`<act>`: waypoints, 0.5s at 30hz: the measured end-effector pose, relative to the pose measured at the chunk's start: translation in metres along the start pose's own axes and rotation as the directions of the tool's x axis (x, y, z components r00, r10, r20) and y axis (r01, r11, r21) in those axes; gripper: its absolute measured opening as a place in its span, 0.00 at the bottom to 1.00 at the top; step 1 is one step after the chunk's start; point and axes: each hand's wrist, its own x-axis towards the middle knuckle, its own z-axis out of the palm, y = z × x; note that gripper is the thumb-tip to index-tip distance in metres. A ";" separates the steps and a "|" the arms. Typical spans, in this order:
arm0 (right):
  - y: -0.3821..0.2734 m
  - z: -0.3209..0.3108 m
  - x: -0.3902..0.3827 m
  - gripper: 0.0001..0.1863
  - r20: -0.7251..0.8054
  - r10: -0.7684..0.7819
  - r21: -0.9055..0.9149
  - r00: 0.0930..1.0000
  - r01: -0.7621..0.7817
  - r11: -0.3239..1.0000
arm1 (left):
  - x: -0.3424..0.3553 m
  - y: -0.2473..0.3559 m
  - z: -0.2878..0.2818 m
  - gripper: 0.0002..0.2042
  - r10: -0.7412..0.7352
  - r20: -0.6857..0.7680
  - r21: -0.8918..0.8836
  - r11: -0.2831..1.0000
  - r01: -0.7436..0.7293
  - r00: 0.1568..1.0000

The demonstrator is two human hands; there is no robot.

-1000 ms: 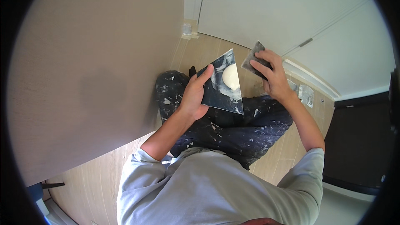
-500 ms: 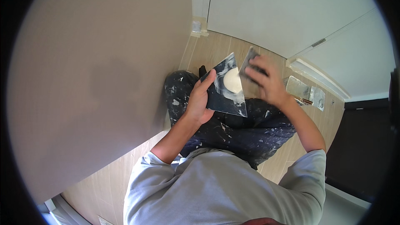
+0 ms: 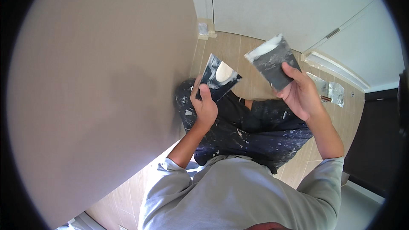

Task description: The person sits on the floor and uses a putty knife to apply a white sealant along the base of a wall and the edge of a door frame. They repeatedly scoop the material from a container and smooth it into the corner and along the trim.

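My left hand (image 3: 205, 105) is closed on a dark, flat putty spreader (image 3: 217, 91), its thumb across the face. A rounded dollop of cream-white filler (image 3: 223, 72) sits on that spreader, with white smears around it. Out to the right, my right hand (image 3: 300, 91) grips a second, dark grey spreader (image 3: 277, 66), thumb on its upper face. White filler (image 3: 265, 47) coats the far edge of this one. The two spreaders are apart, held above my legs and the floor.
A beige wall or panel (image 3: 106, 81) rises close on my left. Ahead stand pale cabinet doors (image 3: 277, 4). Masking tape edges a small patch (image 3: 203, 29) in the corner and a white strip (image 3: 336, 69). Smeared tools (image 3: 335, 93) lie on the wood-look floor at right.
My right hand has swung away from the left spreader and turned, showing its spreader's face with filler along the edge. The left spreader has tilted and drawn slightly left.
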 end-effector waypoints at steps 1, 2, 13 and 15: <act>-0.002 0.005 -0.003 0.17 -0.007 0.041 0.012 0.999 -0.041 0.999 | 0.005 0.002 0.001 0.26 0.216 0.064 0.093 0.971 -0.221 0.974; -0.003 0.007 -0.005 0.17 0.027 0.066 -0.021 0.997 -0.066 0.998 | 0.005 0.000 0.001 0.29 0.221 0.070 0.081 0.971 -0.226 0.973; -0.010 0.015 -0.007 0.17 0.208 0.206 -0.012 0.956 -0.208 0.978 | 0.025 0.007 0.005 0.28 0.570 0.182 0.158 0.787 -0.596 0.801; -0.007 0.013 -0.005 0.17 0.207 0.211 -0.020 0.955 -0.211 0.977 | 0.029 0.010 0.006 0.27 0.605 0.224 0.163 0.750 -0.641 0.764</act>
